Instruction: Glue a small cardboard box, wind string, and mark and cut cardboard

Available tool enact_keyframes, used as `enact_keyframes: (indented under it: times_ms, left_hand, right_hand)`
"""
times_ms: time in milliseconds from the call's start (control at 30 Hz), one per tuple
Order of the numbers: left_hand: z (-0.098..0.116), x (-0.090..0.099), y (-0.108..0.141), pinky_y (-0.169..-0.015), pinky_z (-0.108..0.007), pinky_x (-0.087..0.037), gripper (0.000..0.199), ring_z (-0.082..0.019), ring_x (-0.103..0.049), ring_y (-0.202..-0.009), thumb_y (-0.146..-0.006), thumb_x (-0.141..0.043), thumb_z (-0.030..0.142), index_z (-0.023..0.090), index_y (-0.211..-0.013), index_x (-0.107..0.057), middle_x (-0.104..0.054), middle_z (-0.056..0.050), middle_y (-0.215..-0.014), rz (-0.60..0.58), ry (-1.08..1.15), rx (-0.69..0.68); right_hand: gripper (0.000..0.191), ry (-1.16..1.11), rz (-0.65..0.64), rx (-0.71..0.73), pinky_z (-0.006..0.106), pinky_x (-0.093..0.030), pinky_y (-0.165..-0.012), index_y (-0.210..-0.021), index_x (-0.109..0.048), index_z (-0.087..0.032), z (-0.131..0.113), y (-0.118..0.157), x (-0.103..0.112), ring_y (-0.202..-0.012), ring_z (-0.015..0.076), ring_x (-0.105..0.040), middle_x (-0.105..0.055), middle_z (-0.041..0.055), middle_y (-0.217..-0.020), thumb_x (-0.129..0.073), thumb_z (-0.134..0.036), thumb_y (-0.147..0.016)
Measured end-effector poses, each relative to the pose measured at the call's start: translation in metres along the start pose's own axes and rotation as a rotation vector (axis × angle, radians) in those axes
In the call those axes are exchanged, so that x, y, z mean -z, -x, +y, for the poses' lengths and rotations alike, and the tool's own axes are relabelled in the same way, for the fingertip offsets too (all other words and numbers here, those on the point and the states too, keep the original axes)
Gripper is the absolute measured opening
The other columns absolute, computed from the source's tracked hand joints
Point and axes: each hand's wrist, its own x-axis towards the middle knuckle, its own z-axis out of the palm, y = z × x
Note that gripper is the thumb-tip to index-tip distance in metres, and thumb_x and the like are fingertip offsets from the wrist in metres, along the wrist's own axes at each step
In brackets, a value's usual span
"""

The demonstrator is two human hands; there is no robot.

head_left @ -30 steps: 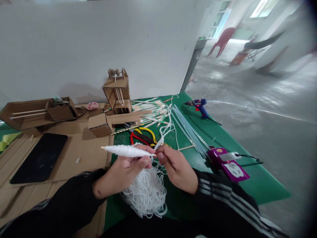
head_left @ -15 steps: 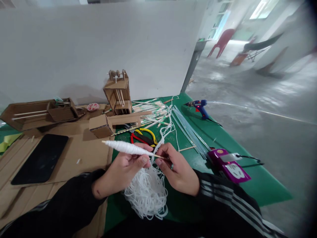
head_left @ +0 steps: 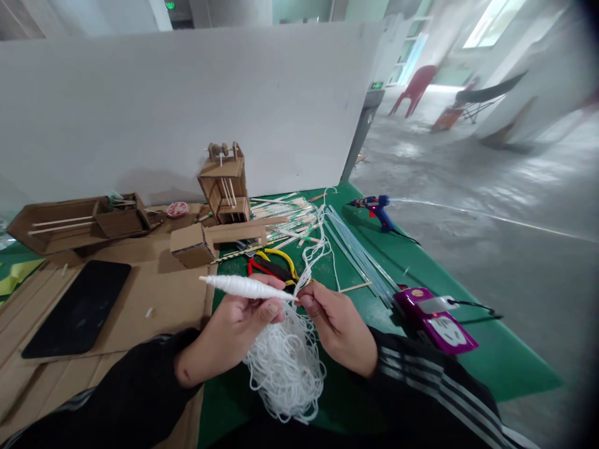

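Observation:
My left hand (head_left: 246, 315) is closed around a thin wooden stick wound with white thread (head_left: 241, 287). The winding is thick in the middle and tapers at both ends, and a bare tip shows at the left. At the stick's right end, my right hand (head_left: 341, 321) is closed with thumb and fingertips pinched on it; the fingers hide the very tip. Below and between both hands lies a loose heap of white cord (head_left: 287, 374). Strands of it run up past the right fingertips onto the table. Pliers with red and yellow handles (head_left: 276, 265) lie just beyond my hands.
Behind stand cardboard constructions (head_left: 223, 181), with a cardboard box (head_left: 60, 224) at left. A black tablet-like slab (head_left: 77, 308) lies on cardboard. Rightward are clear glue sticks (head_left: 358, 252), a blue glue gun (head_left: 381, 212) and a purple power strip (head_left: 437, 321) on the green table (head_left: 505, 368).
The view has tilted up slightly, so the scene sits lower. The bare stick length seen at my right fingers is now mostly hidden, and that hand's fingers are closer to the winding.

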Motion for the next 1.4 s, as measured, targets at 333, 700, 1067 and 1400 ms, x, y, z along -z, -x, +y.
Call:
enact_keyframes:
  times_ms: [333, 700, 1067, 1400]
  left_hand:
    - [-0.003, 0.004, -0.003, -0.07, -0.023, -0.047, 0.025, -0.012, -0.061, -0.076, -0.089, -0.064, 0.034, 0.019, -0.108, -0.056, -0.065, 0.001, -0.076, -0.007, -0.019, -0.017]
    - [-0.004, 0.01, -0.004, -0.068, -0.025, -0.042, 0.025, -0.012, -0.057, -0.076, -0.09, -0.063, 0.036, 0.021, -0.108, -0.055, -0.067, 0.001, -0.079, 0.024, -0.127, -0.015]
    - [-0.004, 0.012, -0.003, -0.068, -0.025, -0.042, 0.027, -0.012, -0.057, -0.073, -0.088, -0.065, 0.036, 0.02, -0.107, -0.055, -0.067, 0.001, -0.077, 0.045, -0.087, -0.002]
    - [-0.003, 0.014, -0.004, -0.069, -0.024, -0.043, 0.026, -0.013, -0.059, -0.074, -0.088, -0.064, 0.034, 0.02, -0.109, -0.056, -0.067, 0.001, -0.076, 0.073, -0.052, -0.012]
  right_hand:
    - [0.019, 0.02, 0.012, -0.016, 0.026, -0.036, -0.058, -0.088, -0.05, -0.021, 0.003, 0.0, 0.002, -0.059, 0.0126, -0.047, -0.054, -0.001, -0.071, -0.037, -0.025, -0.101]
    - [0.016, 0.025, 0.007, -0.04, 0.025, -0.036, -0.059, -0.091, -0.05, -0.021, 0.004, 0.0, 0.003, -0.06, 0.0124, -0.048, -0.055, -0.0006, -0.073, -0.039, -0.027, -0.1]
    - [0.012, 0.053, 0.02, -0.048, 0.025, -0.036, -0.057, -0.092, -0.049, -0.02, 0.004, 0.0, 0.004, -0.059, 0.0127, -0.048, -0.055, -0.0007, -0.073, -0.043, -0.029, -0.099]
    - [0.012, 0.037, 0.012, -0.081, 0.025, -0.036, -0.056, -0.094, -0.049, -0.02, 0.004, 0.0, 0.006, -0.057, 0.012, -0.046, -0.053, -0.0021, -0.07, -0.045, -0.031, -0.098]
